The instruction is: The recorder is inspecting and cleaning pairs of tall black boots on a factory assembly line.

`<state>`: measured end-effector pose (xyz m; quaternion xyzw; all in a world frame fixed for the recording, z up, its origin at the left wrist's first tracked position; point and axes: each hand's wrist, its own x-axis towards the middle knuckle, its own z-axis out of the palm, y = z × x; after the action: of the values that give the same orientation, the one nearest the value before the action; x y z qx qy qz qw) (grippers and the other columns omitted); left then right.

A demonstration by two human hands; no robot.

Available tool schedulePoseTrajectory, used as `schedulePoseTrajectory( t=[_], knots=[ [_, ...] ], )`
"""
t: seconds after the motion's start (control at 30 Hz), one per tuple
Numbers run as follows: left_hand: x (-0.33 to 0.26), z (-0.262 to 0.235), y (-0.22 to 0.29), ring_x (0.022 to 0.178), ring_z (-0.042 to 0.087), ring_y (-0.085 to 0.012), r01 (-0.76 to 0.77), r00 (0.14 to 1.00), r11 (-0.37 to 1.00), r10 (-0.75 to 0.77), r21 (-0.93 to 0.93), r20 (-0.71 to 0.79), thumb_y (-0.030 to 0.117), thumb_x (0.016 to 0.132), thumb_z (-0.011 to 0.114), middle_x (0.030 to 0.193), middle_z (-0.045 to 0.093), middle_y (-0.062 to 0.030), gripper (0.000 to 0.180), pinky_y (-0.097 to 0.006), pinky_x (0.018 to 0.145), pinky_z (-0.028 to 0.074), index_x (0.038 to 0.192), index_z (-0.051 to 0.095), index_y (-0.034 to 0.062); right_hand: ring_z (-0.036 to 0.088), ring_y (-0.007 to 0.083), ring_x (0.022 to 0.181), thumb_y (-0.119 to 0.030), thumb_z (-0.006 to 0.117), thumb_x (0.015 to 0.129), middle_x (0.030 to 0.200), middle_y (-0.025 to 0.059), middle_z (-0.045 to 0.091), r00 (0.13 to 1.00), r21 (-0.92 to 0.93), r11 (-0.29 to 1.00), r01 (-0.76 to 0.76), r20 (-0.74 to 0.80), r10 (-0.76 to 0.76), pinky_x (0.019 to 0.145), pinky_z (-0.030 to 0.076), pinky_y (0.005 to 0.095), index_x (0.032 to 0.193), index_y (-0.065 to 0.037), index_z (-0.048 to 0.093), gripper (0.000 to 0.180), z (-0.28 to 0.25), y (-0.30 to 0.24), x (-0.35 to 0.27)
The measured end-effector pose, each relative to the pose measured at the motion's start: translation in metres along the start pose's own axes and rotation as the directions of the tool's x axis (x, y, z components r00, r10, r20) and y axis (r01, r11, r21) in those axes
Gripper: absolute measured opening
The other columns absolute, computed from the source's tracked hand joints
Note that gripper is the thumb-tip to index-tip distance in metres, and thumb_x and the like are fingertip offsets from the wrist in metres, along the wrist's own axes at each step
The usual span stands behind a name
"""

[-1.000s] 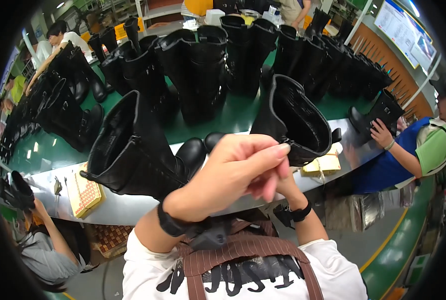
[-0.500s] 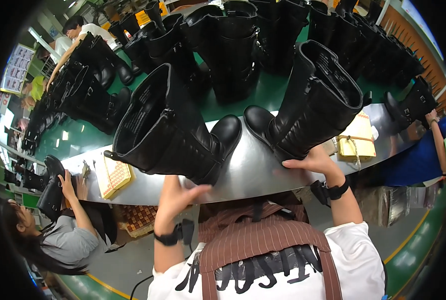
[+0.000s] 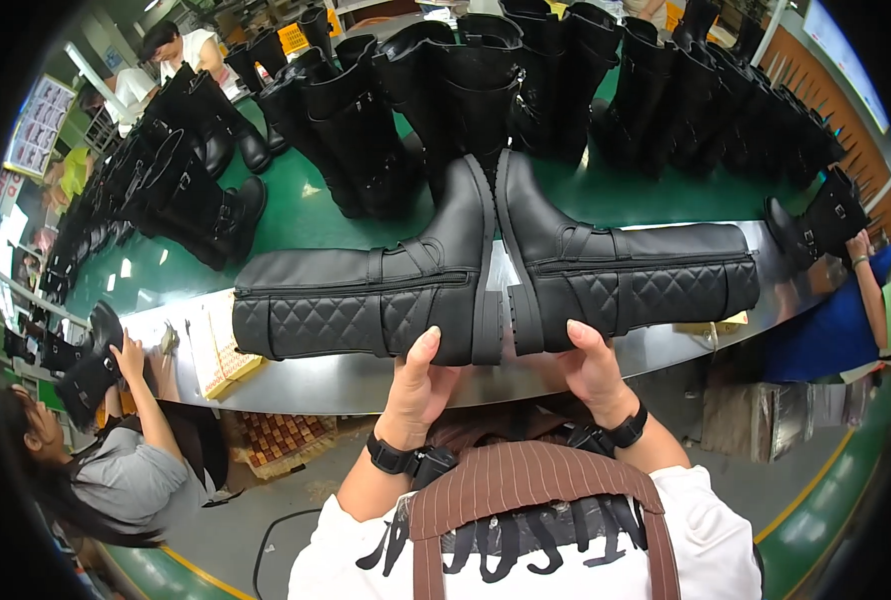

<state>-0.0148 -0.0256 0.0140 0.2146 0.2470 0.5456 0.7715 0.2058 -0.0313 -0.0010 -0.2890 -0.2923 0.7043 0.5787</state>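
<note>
Two tall black boots lie sideways in front of me, soles together or nearly so, toes toward the far side. My left hand (image 3: 421, 392) is closed around the heel end of the left boot (image 3: 366, 290), thumb on its side. Around the heel of the right boot (image 3: 626, 275) my right hand (image 3: 598, 375) is wrapped in the same way. Each boot shows a quilted panel, a long zip and crossed straps at the ankle. The left shaft points left, the right shaft points right. My other fingers are hidden beneath the boots.
Under the boots runs a shiny metal worktop (image 3: 366, 385); beyond it a green table (image 3: 311, 235) carries several standing black boots (image 3: 446, 100). Yellow patterned paper (image 3: 221, 355) lies at left. A co-worker in grey (image 3: 136, 480) handles a boot at left; another person's hand (image 3: 859, 245) touches boots at right.
Both boots have turned from standing upright to lying sideways, soles facing each other. My hands, spread beside them before, now grip the heels. The left co-worker's boot has tilted.
</note>
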Motion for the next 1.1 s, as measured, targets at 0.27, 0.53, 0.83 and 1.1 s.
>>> schedulePoseTrajectory(
  t=[0.27,0.53,0.83,1.1],
  knots=[
    [-0.006,-0.001,-0.004,0.120,0.054,-0.0249,-0.021,1.000,0.999,0.021,0.028,0.020,0.025,0.088,0.064,0.128,0.057,-0.0107,0.050,-0.046,0.107,0.039,0.131,0.050,0.0031,0.057,0.0266,0.115,-0.033,0.058,0.084,0.122,0.0143,0.062,0.998,-0.004,1.000,-0.030,0.057,0.030,0.103,0.041,0.0408,0.123,0.004,0.057,0.054,0.014,-0.002,-0.005],
    [-0.008,-0.011,-0.010,0.122,0.052,-0.0264,0.001,0.998,1.000,0.000,-0.018,0.066,0.025,0.086,0.065,0.130,0.056,-0.0107,0.053,-0.048,0.108,0.037,0.132,0.049,0.0028,0.057,0.0276,0.116,-0.034,0.059,0.083,0.127,0.0146,0.059,0.993,-0.014,0.997,-0.069,0.090,0.070,0.104,0.041,0.0427,0.127,0.005,0.052,0.059,0.005,0.001,-0.006],
    [-0.001,-0.013,-0.011,0.120,0.053,-0.0263,-0.157,0.987,0.932,0.160,0.327,0.018,0.009,0.085,0.062,0.125,0.058,-0.0114,0.047,-0.043,0.106,0.040,0.130,0.051,0.0010,0.056,0.0199,0.113,-0.014,0.068,0.083,0.126,0.0111,0.058,0.979,-0.274,0.946,0.171,0.155,-0.132,0.100,0.043,0.0343,0.125,0.000,0.056,0.046,-0.006,-0.010,0.001],
    [0.032,-0.027,-0.006,0.119,0.052,-0.0236,-0.313,0.944,0.789,0.321,0.529,0.081,0.015,0.088,0.063,0.136,0.048,-0.0105,0.060,-0.038,0.100,0.043,0.141,0.038,0.0060,0.038,0.0230,0.134,-0.023,0.074,0.081,0.147,0.0116,0.039,0.969,-0.487,0.841,0.234,0.044,-0.244,0.108,0.036,0.0363,0.146,-0.008,0.037,0.076,-0.008,-0.015,0.027]
  ],
)
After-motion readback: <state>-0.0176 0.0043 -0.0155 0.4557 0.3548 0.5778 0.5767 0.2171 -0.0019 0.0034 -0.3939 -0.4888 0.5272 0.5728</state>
